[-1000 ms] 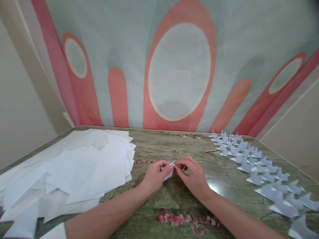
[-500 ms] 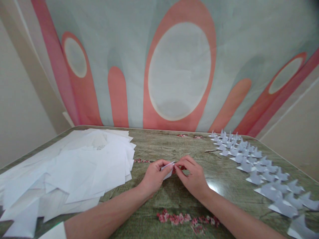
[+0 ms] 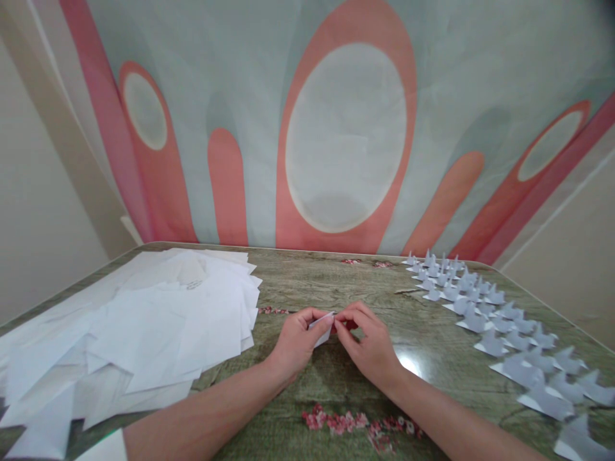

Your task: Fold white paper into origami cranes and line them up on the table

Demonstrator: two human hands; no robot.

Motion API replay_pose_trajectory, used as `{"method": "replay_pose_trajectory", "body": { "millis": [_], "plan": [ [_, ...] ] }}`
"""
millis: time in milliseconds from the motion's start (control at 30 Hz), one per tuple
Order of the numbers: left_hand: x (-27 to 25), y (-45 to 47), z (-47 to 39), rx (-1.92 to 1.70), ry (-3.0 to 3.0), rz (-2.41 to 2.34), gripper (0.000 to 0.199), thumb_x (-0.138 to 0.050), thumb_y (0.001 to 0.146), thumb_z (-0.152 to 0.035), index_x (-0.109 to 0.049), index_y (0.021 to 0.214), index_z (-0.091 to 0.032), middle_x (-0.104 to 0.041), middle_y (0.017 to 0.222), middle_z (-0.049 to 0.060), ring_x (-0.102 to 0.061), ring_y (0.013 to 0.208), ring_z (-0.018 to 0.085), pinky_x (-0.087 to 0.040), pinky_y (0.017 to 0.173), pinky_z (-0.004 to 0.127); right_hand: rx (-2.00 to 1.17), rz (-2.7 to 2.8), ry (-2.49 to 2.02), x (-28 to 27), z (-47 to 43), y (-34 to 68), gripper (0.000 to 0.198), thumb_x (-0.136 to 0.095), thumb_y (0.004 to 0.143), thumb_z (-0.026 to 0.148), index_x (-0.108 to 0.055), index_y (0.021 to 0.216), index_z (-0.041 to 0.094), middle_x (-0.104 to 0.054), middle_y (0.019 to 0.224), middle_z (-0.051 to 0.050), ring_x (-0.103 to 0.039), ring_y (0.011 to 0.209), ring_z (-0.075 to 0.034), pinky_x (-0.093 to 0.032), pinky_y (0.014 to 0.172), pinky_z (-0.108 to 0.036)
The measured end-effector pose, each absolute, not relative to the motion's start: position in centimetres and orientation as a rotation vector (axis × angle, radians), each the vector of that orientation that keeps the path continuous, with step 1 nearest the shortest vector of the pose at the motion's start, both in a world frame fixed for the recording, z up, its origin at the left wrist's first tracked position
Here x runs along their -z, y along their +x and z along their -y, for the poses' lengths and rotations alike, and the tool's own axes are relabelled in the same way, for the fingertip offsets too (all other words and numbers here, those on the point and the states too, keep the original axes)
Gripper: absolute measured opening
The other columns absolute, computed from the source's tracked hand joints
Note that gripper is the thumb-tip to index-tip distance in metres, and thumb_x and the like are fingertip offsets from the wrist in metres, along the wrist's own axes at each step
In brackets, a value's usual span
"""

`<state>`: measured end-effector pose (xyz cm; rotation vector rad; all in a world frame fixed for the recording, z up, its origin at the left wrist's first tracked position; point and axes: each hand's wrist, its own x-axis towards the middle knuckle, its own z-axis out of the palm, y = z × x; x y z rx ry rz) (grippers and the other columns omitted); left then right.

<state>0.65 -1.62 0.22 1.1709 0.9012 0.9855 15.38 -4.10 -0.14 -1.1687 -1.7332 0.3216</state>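
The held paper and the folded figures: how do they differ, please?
The held paper is pinched in the left hand; the folded figures stand untouched in rough rows. The held paper looks slim, partly hidden; the folded figures show raised points. Both are white.

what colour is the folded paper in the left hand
The folded paper is white, seen best in the head view.

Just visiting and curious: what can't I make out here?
All in the head view:
Paper: partly hidden by the left hand.
Whether the right hand grips it: too small to tell.
Print on the sheets: too small to read.
Nearest figure: cut off by the bottom edge.
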Motion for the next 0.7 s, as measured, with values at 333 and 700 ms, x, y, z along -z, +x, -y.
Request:
{"method": "replay_pose_trajectory", "body": {
  "millis": [333,700],
  "plan": [
    [-0.46,0.66,1.55,-0.967,1.116,-0.88,0.026,-0.069,0.069,-0.035,-0.063,0.078,-0.012,-0.061,0.067,0.0,-0.049,0.059,0.009,-0.036,0.059,0.02,-0.237,1.765,-1.214,0.13,4.11,15.53,0.004,-0.053,0.079,0.017,-0.057,0.077,0.019,-0.055,0.074,-0.002,-0.052,0.067,-0.015,-0.041,0.063,-0.028],
    [-1.07,0.44,1.74,-0.944,1.119,-0.841,0.031,-0.069,0.068,-0.04,-0.056,0.075,-0.013,-0.051,0.062,-0.004,-0.041,0.055,0.007,-0.03,0.055,0.019,-0.288,1.775,-1.196,0.22,4.17,15.31,0.005,-0.053,0.079,0.019,-0.055,0.074,0.019,-0.054,0.074,-0.002,-0.051,0.067,-0.015,-0.041,0.063,-0.028]
  ]
}}
